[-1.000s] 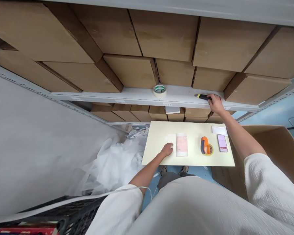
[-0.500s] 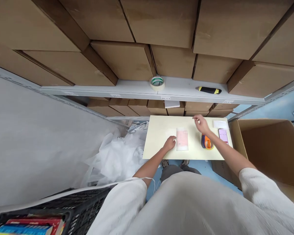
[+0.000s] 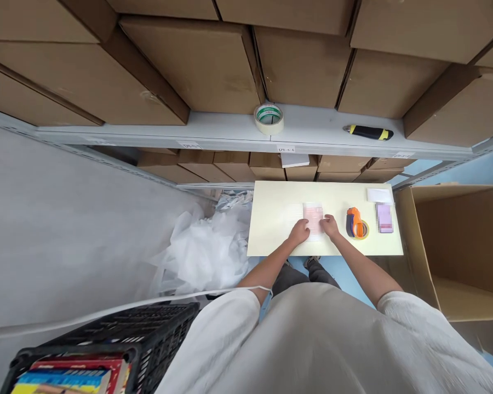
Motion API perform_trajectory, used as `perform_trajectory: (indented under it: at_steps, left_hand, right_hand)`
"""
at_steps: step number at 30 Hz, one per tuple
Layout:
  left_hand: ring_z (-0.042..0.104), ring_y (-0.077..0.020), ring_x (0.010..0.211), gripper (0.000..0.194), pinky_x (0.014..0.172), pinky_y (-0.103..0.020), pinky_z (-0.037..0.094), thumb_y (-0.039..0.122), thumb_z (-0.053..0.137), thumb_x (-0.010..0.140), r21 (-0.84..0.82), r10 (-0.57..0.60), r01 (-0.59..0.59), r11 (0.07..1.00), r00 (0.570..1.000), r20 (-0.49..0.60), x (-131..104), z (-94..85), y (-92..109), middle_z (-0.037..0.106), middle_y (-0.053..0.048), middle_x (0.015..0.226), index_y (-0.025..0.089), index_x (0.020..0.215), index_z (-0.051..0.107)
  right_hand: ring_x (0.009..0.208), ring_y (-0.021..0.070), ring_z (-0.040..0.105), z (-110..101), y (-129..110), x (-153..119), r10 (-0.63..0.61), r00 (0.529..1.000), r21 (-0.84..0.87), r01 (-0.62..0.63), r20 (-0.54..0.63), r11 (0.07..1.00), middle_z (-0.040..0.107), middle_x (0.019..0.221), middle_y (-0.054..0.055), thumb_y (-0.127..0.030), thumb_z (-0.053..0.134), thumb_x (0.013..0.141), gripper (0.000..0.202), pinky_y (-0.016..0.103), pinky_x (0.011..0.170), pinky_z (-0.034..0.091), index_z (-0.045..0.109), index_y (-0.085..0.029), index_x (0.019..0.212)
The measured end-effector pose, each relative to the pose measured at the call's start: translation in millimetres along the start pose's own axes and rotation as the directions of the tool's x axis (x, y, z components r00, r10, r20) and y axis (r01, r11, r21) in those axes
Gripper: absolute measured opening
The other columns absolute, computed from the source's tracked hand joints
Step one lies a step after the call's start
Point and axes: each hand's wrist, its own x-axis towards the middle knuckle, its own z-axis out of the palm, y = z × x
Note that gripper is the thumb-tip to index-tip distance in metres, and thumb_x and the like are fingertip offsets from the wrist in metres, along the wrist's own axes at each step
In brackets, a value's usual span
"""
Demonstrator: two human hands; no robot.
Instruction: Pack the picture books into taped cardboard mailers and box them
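On the pale yellow board (image 3: 273, 205) lies a small pink and white packet (image 3: 313, 212). My left hand (image 3: 299, 232) has its fingers closed on the packet's left edge. At the packet's right edge is my right hand (image 3: 329, 225), its fingers also closed on it. An orange and blue tape dispenser (image 3: 355, 223) stands to the right of my right hand. Farther right lie a phone with a purple screen (image 3: 384, 218) and a white paper piece (image 3: 379, 195).
The shelf edge (image 3: 230, 138) behind the board carries a tape roll (image 3: 269, 119) and a black and yellow cutter (image 3: 368, 132). An open cardboard box (image 3: 464, 241) stands right. Left are white plastic wrapping (image 3: 209, 246) and a black crate (image 3: 148, 339) with books.
My right hand has come down and left from above the tape dispenser to the packet's right edge. My left hand has moved onto the packet. The head view has shifted.
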Motion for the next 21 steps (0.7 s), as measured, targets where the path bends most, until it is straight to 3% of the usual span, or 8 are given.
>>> perform_trajectory:
  at_steps: [3, 5, 14, 18, 21]
  left_hand:
    - [0.063, -0.029, 0.137, 0.048, 0.122, -0.044, 0.048, 0.013, 0.063, 0.088, -0.031, 0.014, -0.014, 0.999, 1.0, 0.011, -2, -2.9, -2, 0.069, -0.015, 0.14, 0.017, 0.136, 0.07]
    - [0.062, -0.0289, 0.138, 0.049, 0.123, -0.044, 0.047, 0.014, 0.064, 0.088, -0.035, 0.034, -0.034, 0.999, 0.999, 0.018, -3, -7.3, -5, 0.07, -0.014, 0.139, 0.019, 0.137, 0.071]
    - [0.062, -0.0316, 0.138, 0.046, 0.122, -0.046, 0.048, 0.029, 0.074, 0.088, -0.049, 0.074, -0.068, 0.996, 0.991, 0.112, -9, -22.7, -21, 0.071, -0.013, 0.137, 0.023, 0.134, 0.075]
    - [0.069, -0.0273, 0.123, 0.03, 0.113, -0.041, 0.053, 0.017, 0.061, 0.096, -0.125, -0.008, 0.001, 0.992, 0.999, -0.052, -12, -29.2, -25, 0.074, -0.014, 0.127, 0.019, 0.122, 0.076]
    - [0.072, -0.0256, 0.112, 0.028, 0.105, -0.039, 0.056, 0.011, 0.051, 0.1, -0.186, -0.154, 0.11, 0.976, 0.958, -0.244, -17, -41.7, -33, 0.074, -0.014, 0.118, 0.018, 0.117, 0.072]
  right_hand:
    - [0.088, 0.0238, 0.07, 1, -11, -3, 0.06, 0.998, 0.108, -0.06, -0.004, 0.992, 0.074, 0.095, 0.005, -0.037, 0.062, 0.072, 0.042, 0.035, 0.08, 0.058, 0.068, -0.021, 0.111]
    - [0.088, 0.0233, 0.069, 3, -20, -9, 0.023, 1.0, 0.135, -0.025, 0.017, 0.991, 0.074, 0.094, 0.004, -0.039, 0.06, 0.073, 0.037, 0.034, 0.079, 0.057, 0.069, -0.022, 0.104]
    - [0.089, 0.0235, 0.067, 17, -51, -32, -0.068, 0.997, 0.074, 0.07, -0.036, 0.995, 0.073, 0.089, 0.002, -0.041, 0.062, 0.075, 0.029, 0.035, 0.08, 0.055, 0.07, -0.024, 0.096]
    - [0.078, 0.0198, 0.066, 30, -57, -39, -0.058, 0.995, 0.209, 0.04, 0.077, 0.977, 0.072, 0.088, 0.003, -0.048, 0.062, 0.079, 0.032, 0.032, 0.071, 0.054, 0.07, -0.023, 0.097]
    - [0.071, 0.0176, 0.065, 40, -55, -42, 0.0, 0.992, 0.245, -0.032, 0.13, 0.969, 0.071, 0.086, 0.002, -0.048, 0.065, 0.079, 0.033, 0.03, 0.067, 0.051, 0.069, -0.023, 0.099]
